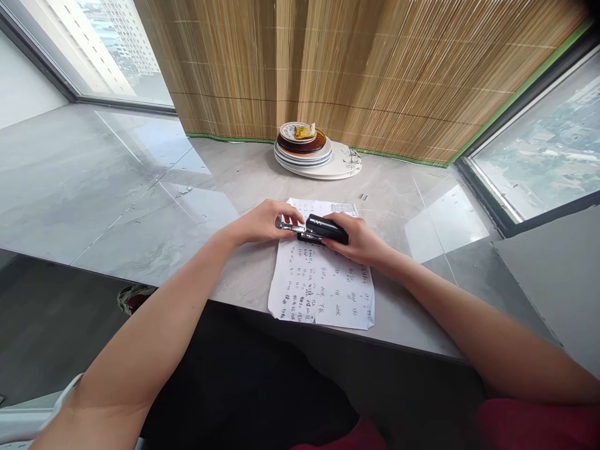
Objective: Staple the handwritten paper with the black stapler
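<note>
A black stapler (327, 229) rests over a sheet of handwritten paper (323, 284) on the grey stone ledge (140, 206). My right hand (359, 240) is wrapped round the stapler's black body from the right. My left hand (266, 220) pinches the shiny metal front end (290, 227) of the stapler, fingers closed on it. Both hands sit above the upper half of the paper. The paper's lower edge reaches the front rim of the ledge.
A stack of plates (315, 156) with a small bowl holding a yellow packet (304, 130) stands at the back, against a bamboo blind (356, 69). Windows flank both sides. A few loose staples (362, 197) lie right of the paper's top.
</note>
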`<control>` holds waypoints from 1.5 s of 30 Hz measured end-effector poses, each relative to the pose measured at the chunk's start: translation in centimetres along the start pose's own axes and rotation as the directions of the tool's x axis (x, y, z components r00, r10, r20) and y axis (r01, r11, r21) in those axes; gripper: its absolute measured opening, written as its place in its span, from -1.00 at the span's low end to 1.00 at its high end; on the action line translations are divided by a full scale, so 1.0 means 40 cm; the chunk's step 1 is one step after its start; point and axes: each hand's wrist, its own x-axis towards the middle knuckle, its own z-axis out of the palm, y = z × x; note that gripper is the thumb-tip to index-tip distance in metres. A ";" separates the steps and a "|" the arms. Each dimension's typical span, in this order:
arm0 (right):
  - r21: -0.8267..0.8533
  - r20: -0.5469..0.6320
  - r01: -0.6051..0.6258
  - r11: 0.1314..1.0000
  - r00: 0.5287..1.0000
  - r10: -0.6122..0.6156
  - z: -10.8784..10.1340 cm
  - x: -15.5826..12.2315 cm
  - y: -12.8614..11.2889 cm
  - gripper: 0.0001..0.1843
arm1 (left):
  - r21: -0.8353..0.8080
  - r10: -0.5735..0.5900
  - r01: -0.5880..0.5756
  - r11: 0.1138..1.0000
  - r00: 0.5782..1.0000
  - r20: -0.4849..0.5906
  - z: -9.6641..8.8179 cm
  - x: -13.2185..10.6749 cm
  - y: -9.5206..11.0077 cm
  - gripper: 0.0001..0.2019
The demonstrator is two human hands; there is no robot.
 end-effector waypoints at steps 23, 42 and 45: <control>-0.010 0.004 0.016 1.000 1.000 -0.016 -0.005 -0.002 0.002 -0.73 | 0.169 0.055 -0.050 0.984 0.998 -0.026 -0.089 -0.039 -0.005 -0.71; 0.003 0.004 -0.002 1.000 1.000 0.002 -0.004 -0.002 -0.002 -0.73 | 0.084 -0.001 0.005 0.996 0.999 -0.054 -0.063 -0.027 0.006 -0.73; 0.008 0.007 -0.013 1.000 1.000 0.013 -0.005 -0.001 -0.004 -0.73 | 0.066 0.006 -0.002 0.998 0.998 -0.062 -0.048 -0.019 0.014 -0.75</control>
